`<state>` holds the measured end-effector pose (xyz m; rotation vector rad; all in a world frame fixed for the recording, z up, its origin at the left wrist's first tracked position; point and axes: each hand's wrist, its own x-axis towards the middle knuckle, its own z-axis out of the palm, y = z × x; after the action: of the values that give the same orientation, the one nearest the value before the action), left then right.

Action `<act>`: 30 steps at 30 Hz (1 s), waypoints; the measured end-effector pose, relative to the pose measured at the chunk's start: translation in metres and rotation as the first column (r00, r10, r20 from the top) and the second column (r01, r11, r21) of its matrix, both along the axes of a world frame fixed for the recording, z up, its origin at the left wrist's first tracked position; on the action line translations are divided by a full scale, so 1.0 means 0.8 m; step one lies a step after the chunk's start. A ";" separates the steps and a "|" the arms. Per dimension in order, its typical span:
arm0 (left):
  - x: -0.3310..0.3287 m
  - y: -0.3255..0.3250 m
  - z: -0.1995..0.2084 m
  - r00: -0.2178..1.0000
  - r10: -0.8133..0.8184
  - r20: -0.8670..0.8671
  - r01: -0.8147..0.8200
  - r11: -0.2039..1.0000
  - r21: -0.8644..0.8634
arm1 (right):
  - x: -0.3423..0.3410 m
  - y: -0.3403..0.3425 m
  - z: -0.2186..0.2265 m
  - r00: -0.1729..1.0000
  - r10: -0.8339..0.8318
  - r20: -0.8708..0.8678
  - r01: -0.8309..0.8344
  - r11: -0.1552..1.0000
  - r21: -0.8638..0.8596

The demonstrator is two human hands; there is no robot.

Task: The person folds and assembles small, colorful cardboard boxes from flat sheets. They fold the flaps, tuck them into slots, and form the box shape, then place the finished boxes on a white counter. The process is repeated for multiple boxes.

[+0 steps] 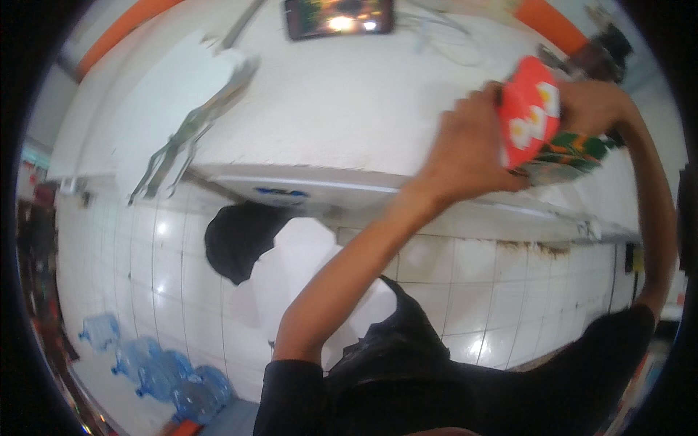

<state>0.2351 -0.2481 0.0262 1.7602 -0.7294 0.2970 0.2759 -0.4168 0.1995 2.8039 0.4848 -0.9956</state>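
Observation:
My left hand (469,149) is wrapped round the near left side of a printed carton (529,120), its thumb along the lower edge. The carton has a red face with white and yellow flower-like or egg-like shapes, and a green patterned side. My right hand (592,105) is closed on the carton's right side, with its fingertips partly hidden behind it. Both hands hold it tilted over the right part of the white table (342,109). White flat pieces of card (305,251) with cut-out flaps rest on my lap.
At the table's left lies a stack of white flat card (171,105) with greenish edges. A phone (339,18) and a thin cable (454,33) are at the far side. A dark object (607,51) stands far right. Several blue water jugs (167,374) are at lower left.

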 end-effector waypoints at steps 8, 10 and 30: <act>0.000 -0.003 0.006 0.999 -0.030 -0.045 0.030 1.000 -0.005 | -0.016 0.009 0.054 0.992 -0.051 -0.113 0.087 0.935 0.344; 0.000 -0.001 0.010 0.998 -0.037 -0.058 0.037 0.999 0.002 | -0.011 0.007 0.048 0.997 -0.011 -0.076 0.033 0.954 0.300; -0.006 -0.002 0.006 0.999 0.003 -0.038 -0.002 1.000 0.023 | -0.044 0.003 0.013 0.968 -0.017 -0.249 0.069 0.977 0.203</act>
<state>0.2305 -0.2499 0.0310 1.7837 -0.7061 0.2571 0.2406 -0.4143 0.2098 2.8973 0.5916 -1.3894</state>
